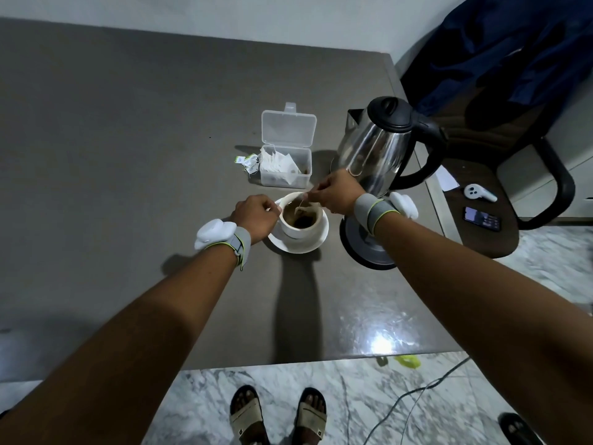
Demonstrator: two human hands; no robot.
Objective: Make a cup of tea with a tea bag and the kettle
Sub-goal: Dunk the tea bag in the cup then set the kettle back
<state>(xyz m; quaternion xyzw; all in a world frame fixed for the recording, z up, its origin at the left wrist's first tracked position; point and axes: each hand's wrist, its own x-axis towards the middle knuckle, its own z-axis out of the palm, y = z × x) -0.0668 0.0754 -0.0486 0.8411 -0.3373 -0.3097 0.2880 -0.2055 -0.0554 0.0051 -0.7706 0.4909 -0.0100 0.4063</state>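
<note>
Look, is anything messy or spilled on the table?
No spill shows on the table or the saucer. The only untidy bit: the tea bag box stands open, and some tags and strings hang out over its left side. The kettle stands upright beside it.

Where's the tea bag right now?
In the head view it sits in the cup on the saucer at table centre: the tea bag is in the brew, its string pinched by the right hand.

Tea bag [304,216] in cup [300,220] (string pinched by right hand [333,192])
</note>
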